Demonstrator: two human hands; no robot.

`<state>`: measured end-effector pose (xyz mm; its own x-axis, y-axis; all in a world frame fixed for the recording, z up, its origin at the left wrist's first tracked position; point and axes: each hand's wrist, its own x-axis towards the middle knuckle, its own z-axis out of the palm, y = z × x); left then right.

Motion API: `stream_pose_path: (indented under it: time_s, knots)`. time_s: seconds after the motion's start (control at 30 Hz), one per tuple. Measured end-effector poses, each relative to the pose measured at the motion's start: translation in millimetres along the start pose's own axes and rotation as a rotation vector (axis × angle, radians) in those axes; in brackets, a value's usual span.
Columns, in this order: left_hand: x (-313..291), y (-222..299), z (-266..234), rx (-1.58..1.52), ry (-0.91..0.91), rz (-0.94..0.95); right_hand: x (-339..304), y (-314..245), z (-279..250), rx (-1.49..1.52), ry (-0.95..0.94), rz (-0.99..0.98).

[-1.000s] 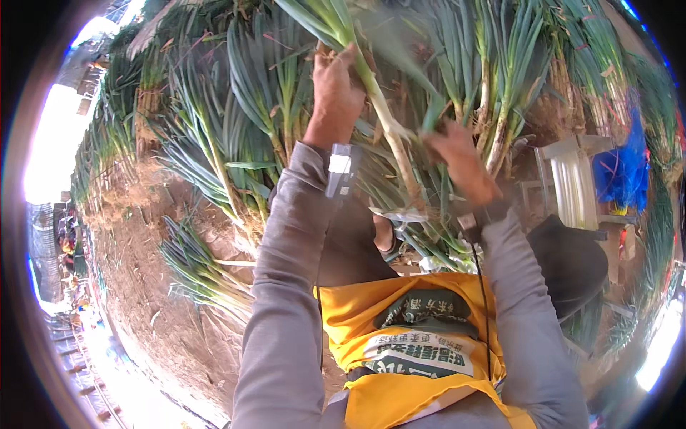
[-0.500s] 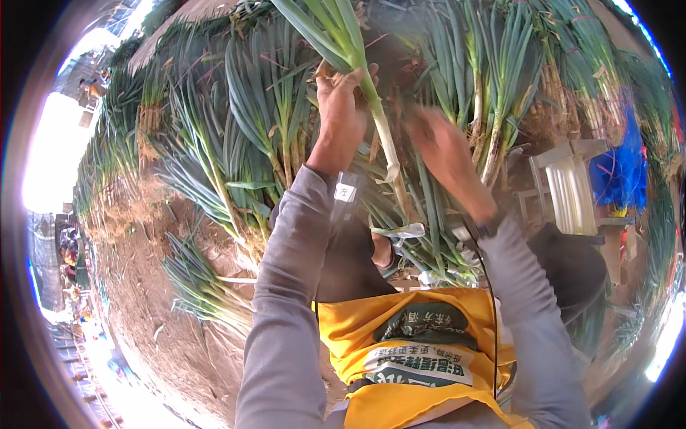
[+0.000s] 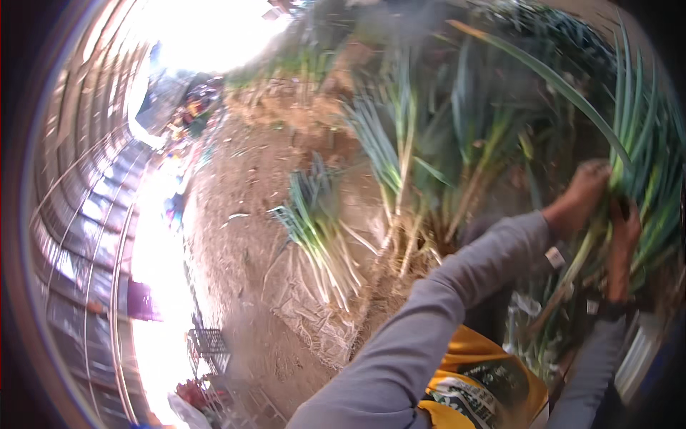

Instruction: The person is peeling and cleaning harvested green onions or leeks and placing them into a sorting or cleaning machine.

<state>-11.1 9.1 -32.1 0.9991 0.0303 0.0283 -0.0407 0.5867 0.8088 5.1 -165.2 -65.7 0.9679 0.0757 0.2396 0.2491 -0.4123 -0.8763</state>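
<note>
A long green onion (image 3: 584, 250) slants across the right side, its leaves up and its pale stalk running down toward my lap. My left hand (image 3: 582, 194) is closed around its neck, where the leaves fan out. Just below, my right hand (image 3: 624, 232) is against the same stalk with its fingers bent in; its fingertips are partly hidden. One long leaf with a yellowed tip (image 3: 550, 75) arches out to the left above my hands. More green leaves crowd behind them at the right edge.
A small bunch of green onions (image 3: 325, 247) with white stalks lies on the dirt floor (image 3: 246, 286). Rooted bunches (image 3: 404, 154) stand beyond it. Clear plastic (image 3: 522, 311) is near my knees. A dark crate (image 3: 209, 342) sits at lower left, beside a bright barred wall.
My view has swung left, so my hands now appear at the right. My right hand, apart from the stalk before, has come up against it below my left hand.
</note>
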Motion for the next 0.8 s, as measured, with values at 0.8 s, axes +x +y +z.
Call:
stream_pose_path:
  time_s: [0.8]
  knots:
    - [-10,10,7,-0.165,-0.031,0.021,-15,-56,2,-0.070,-0.194,-0.139]
